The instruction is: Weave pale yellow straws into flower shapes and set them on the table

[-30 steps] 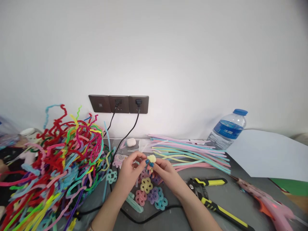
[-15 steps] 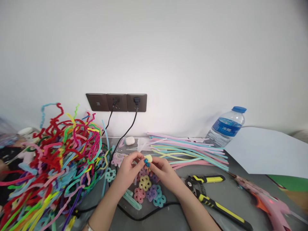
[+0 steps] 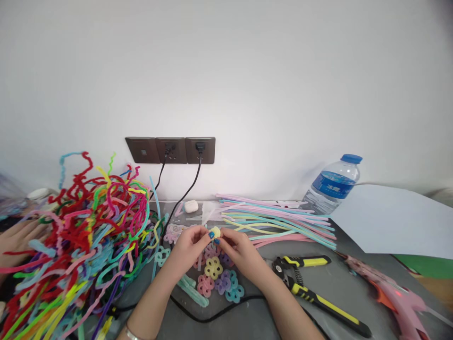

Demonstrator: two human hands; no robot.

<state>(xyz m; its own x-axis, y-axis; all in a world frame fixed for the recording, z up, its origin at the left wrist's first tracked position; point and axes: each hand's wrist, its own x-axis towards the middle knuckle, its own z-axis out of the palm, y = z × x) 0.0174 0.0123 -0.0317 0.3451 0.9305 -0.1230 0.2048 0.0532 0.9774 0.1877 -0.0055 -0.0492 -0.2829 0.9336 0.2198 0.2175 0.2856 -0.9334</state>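
My left hand [image 3: 187, 248] and my right hand [image 3: 240, 252] meet over the grey table, both pinching a small pale yellow pipe-cleaner coil [image 3: 215, 232] between thumb and fingertips. Just below the hands lie several small flower shapes of bent pipe cleaner: a yellow one [image 3: 213, 267], a pink one [image 3: 205, 285], a purple one [image 3: 224, 284], a blue one [image 3: 235, 293] and a teal one [image 3: 162, 256].
A big tangle of bright pipe cleaners [image 3: 81, 236] fills the left. Straight pastel pipe cleaners [image 3: 279, 222] lie behind. Yellow-handled pliers [image 3: 311, 293], a pink glue gun [image 3: 396, 297], a water bottle [image 3: 332, 189], white paper [image 3: 392, 222], an earbud case [image 3: 191, 206], black cables. Another person's hand [image 3: 17, 236] shows at far left.
Both hands have sunk slightly with the coil, which now looks smaller and tighter between the fingertips. Another person's hand has come into view at the far left.
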